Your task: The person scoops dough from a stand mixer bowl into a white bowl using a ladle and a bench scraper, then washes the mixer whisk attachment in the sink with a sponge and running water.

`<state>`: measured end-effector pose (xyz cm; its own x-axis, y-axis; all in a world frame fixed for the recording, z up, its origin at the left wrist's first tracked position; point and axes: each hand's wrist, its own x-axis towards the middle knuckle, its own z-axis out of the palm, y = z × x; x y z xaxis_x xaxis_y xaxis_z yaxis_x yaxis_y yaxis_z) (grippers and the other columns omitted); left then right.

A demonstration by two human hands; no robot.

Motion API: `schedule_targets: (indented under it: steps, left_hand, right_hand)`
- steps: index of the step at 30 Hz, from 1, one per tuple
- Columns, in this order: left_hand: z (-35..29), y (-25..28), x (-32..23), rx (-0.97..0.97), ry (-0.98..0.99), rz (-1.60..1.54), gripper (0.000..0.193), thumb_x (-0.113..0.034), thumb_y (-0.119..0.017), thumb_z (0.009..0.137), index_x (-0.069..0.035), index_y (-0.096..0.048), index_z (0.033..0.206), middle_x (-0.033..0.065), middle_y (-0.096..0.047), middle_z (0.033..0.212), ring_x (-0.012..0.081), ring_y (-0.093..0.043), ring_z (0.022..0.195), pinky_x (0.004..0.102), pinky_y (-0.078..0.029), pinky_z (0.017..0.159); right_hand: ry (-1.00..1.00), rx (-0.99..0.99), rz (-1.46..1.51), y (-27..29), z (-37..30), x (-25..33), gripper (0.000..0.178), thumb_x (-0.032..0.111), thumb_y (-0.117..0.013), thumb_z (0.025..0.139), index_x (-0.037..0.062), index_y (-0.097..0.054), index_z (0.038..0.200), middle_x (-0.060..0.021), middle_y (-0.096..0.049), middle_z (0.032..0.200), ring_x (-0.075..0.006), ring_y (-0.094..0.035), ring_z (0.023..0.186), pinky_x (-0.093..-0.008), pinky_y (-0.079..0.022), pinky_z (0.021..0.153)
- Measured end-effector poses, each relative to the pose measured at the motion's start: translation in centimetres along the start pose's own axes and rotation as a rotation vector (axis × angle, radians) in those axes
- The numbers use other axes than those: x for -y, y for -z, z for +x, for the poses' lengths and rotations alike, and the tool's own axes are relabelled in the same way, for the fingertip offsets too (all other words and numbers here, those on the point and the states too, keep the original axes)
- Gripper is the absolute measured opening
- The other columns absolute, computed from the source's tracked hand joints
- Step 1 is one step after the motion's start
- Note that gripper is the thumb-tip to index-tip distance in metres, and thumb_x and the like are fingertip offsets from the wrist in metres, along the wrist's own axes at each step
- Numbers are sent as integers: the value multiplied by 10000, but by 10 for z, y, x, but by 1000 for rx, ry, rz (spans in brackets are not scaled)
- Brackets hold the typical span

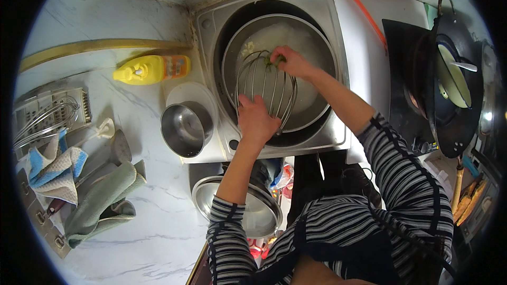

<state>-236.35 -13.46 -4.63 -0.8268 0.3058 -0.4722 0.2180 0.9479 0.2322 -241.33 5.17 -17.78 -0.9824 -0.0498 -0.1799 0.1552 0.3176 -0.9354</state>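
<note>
A large steel wire balloon whisk (268, 92) hangs tilted over a wide metal basin (228, 55) set in the sink. My left hand (254, 119) is closed round the wires on the whisk's near left side. At its far end my right hand (290, 62) pinches a small green scrubbing pad (274, 62) against the wires. Cloudy, whitish water with some foam (282, 34) fills the basin beneath both hands. Pale yellowish bits float near its far left side. My fingers partly hide the pad.
Left of the sink (340, 74) stand a steel pot (186, 129) and a yellow bottle (150, 69). Farther left lie another whisk (50, 119), a blue-and-white cloth (55, 166) and a green cloth (105, 200). A black wok (446, 126) stands at the right. Below the counter is a metal basin (237, 214).
</note>
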Motion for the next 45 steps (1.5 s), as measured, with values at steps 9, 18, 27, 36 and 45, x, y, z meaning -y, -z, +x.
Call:
schedule_targets:
  steps: [9, 18, 27, 36, 45]
  left_hand:
    - [-2, -1, -2, -39, -46, 47, 545, -183, -735, 593, 29, -489, 1030, 272, -360, 1155, 460, -539, 913, 478, -494, 797]
    - [-8, -1, -12, 70, -35, 75, 549, -176, -757, 581, 31, -477, 1006, 262, -368, 1123, 439, -550, 868, 461, -510, 752]
    - [-6, -9, -11, 21, -22, 89, 546, -169, -773, 576, 43, -491, 991, 254, -360, 1146, 426, -525, 925, 449, -513, 751]
    - [-11, -21, -19, -48, -77, 174, 528, -167, -801, 596, 30, -510, 990, 288, -306, 1285, 373, -512, 950, 407, -525, 761]
    - [-21, -18, 6, -356, -281, 104, 673, -288, -791, 656, 32, -476, 1156, 281, -333, 1326, 413, -467, 1088, 453, -399, 956]
  right_hand:
    - [-157, 82, -564, -25, 70, -74, 340, 67, -711, 663, 71, -614, 989, -159, -623, 969, -349, -589, 922, -418, -484, 794]
    - [-94, -153, -672, -14, 66, -70, 205, 109, -623, 752, 118, -633, 957, -101, -627, 968, -307, -581, 892, -370, -465, 803]
    - [252, 69, -140, 0, -51, 62, 213, 209, -607, 782, 72, -632, 944, -133, -615, 928, -302, -574, 858, -393, -454, 787]
    - [-277, 101, -267, -5, 43, -34, 391, 306, -681, 684, 16, -671, 945, -209, -638, 931, -376, -604, 875, -424, -481, 806]
    - [-184, 141, -594, -34, 70, -64, 379, 259, -728, 644, 38, -697, 951, -183, -653, 953, -344, -618, 887, -380, -501, 811]
